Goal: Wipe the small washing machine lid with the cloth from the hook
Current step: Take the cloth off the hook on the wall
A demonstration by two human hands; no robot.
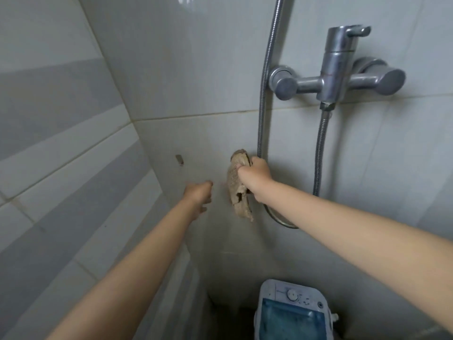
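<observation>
Two bare arms reach toward a grey tiled wall, the right hand (255, 176) clenched around a crumpled beige mesh cloth (236, 185), the left hand (198, 192) loosely curled and empty beside it, the blue-lidded small white washing machine (293, 312) unwiped far below both.

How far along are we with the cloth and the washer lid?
Early. The right hand grips the cloth up by the wall, beside the shower hose. The left hand is empty. Wiping the blue washing machine lid below has not begun.
</observation>
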